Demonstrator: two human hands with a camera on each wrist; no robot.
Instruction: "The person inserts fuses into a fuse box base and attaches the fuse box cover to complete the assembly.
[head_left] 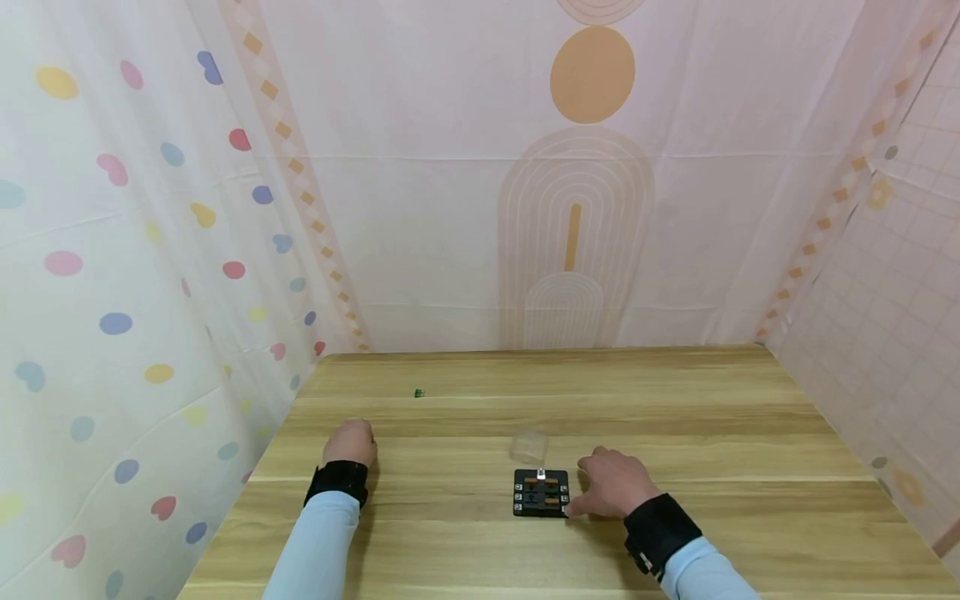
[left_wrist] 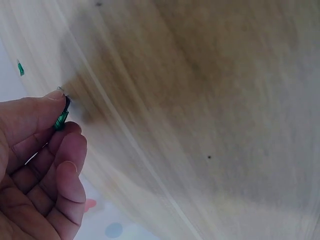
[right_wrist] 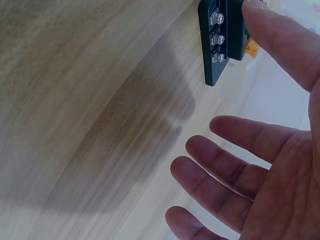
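Note:
My left hand [head_left: 351, 443] is above the left part of the table, pinching a small green blade fuse [left_wrist: 62, 120] between thumb and fingers. Its metal end shows by the thumb tip, and the fingers cover part of the body. A black fuse block [head_left: 531, 500] with screw terminals along its sides and orange fuses in it lies flat near the front middle. At its right edge is the thumb of my right hand [head_left: 617, 483]; the other fingers are spread apart, with nothing in them. In the right wrist view, the thumb overlaps the block [right_wrist: 235, 30], partly out of frame.
Behind the fuse block sits a clear plastic cover [head_left: 529, 447]. Small green pieces [head_left: 419, 392] lie toward the back left of the wooden table [head_left: 675, 400]. Patterned curtains [head_left: 420, 208] hang behind the table and at both sides.

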